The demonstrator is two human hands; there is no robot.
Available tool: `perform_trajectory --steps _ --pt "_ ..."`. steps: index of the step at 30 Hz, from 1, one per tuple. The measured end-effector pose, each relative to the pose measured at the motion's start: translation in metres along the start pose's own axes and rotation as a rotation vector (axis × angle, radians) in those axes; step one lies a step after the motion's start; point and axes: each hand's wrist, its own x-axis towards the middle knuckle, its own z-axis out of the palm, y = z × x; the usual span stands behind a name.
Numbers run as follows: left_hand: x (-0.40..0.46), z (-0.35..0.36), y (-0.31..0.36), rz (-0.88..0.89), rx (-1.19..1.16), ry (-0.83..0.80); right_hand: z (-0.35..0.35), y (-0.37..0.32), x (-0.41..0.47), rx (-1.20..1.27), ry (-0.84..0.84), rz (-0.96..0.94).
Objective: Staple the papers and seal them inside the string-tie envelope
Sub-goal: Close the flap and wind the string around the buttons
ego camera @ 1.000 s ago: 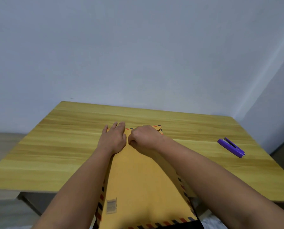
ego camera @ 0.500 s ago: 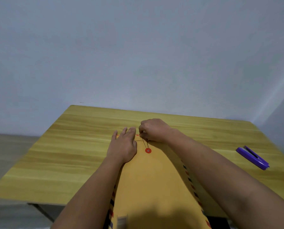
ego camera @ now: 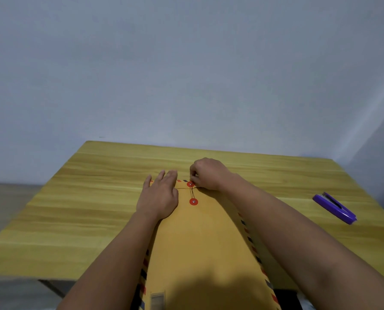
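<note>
Against the frame half a second back: upper red disc (ego camera: 190, 184) is now uncovered beside the right hand (ego camera: 209, 174); only the lower disc (ego camera: 193, 201) was seen before. Right hand is found in much the same place at the flap edge. Left hand (ego camera: 158, 198) is kept flat in the same spot. A second back both discs were hidden under the two hands.

Counts: one envelope (ego camera: 205, 247), two red discs, one string (ego camera: 192, 193), one purple stapler (ego camera: 334, 208), two bare hands. No loose papers are seen outside the envelope.

Envelope: kraft yellow-brown, laid lengthwise on the wooden counter (ego camera: 92, 198), far end toward the wall, near end hanging past the counter's front edge. Red and dark blue stripes are seen along its edges; a barcode patch is made out near the lower left corner, blurred. Each disc is pinned by a small metal rivet. Thin dark string is run between the two discs, with one strand led off left under the left hand.

Left grip: spread wide, palm pressed flat on the envelope, nothing held. Right grip: curled tight, fingertips pinched at the upper disc, apparently on the string; the contact itself is too small to be confirmed.

Stapler is laid well apart, at the right of the counter.
</note>
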Motion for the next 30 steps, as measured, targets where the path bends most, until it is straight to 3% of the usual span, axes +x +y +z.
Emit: perform_trajectory --steps 6,19,21,24,27,30 --pt "0.000 -0.001 0.000 -0.014 0.000 -0.012 0.003 0.003 -0.019 -0.016 0.024 0.009" --pt "0.000 -0.003 0.001 -0.029 0.020 -0.028 0.004 -0.005 -0.077 -0.041 0.086 -0.167" --pt "0.000 -0.003 0.001 -0.030 0.021 -0.033 0.004 0.001 -0.083 0.025 0.088 -0.087" --pt "0.000 -0.002 0.001 -0.033 0.021 -0.037 0.002 0.013 -0.091 0.153 0.147 0.237" --pt "0.001 0.001 0.000 -0.033 0.041 -0.033 -0.004 0.027 -0.094 0.320 0.016 0.551" --pt "0.001 0.001 -0.002 -0.031 0.049 -0.044 -0.013 0.035 -0.097 0.634 -0.098 0.694"
